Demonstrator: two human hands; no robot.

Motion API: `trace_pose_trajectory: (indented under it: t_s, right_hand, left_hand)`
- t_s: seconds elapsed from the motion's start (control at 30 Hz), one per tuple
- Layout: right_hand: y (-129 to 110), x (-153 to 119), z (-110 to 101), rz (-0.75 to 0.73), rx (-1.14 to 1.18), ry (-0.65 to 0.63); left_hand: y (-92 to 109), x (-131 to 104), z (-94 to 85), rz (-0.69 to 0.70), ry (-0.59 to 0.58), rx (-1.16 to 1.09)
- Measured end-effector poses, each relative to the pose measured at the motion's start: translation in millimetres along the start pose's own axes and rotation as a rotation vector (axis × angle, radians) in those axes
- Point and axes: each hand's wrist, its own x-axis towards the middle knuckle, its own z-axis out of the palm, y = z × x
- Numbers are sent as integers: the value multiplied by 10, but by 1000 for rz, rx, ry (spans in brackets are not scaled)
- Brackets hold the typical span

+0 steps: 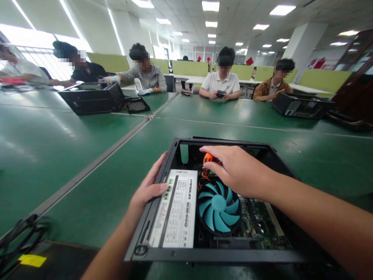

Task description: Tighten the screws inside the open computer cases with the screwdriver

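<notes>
An open black computer case (154, 254) lies on its side on the green table in front of me. My right hand (236, 167) reaches over it, fingers closed around the orange and black handle of a screwdriver (208, 160) that points down into the case; its tip is hidden. My left hand (151, 184) grips the case's left edge, thumb on top beside the white-labelled power supply (180, 210). Right of the power supply sits a cooling fan (218, 204) with teal blades. Part of a green circuit board (262, 221) shows beneath my right forearm.
Several people sit along the far side of the green table (116, 182). A black computer case (93, 97) stands at the far left, another case (303, 105) at the far right. Black cables (21, 237) and a yellow tag (32, 260) lie at the lower left.
</notes>
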Motion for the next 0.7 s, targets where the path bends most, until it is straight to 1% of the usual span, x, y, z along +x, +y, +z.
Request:
trace_pose_trajectory:
  t_s: [0.1,0.2,0.27,0.33,0.47,0.57,0.63,0.7]
  right_hand:
    - [37,-2,90,6,7,-51]
    - [50,3,179,-19,12,-109]
    - [51,18,211,-35,15,-126]
    - [54,43,211,-30,18,-127]
    - [97,83,160,41,9,-112]
    - [151,70,161,87,2,-87]
    - [177,49,184,77,55,-99]
    - [178,33,184,39,163,-128]
  left_hand:
    - [-9,8,-9,17,-13,-10]
    - [-2,-6,6,16,-18,-15]
    - [11,-17,16,21,-15,-11]
    - [28,-23,18,21,-13,-3]
    - [51,-20,2,-20,-27,22]
    - [42,-18,-1,-6,-10,23]
    - [33,-21,5,4,-3,19]
    - [31,-27,10,-5,-11,20]
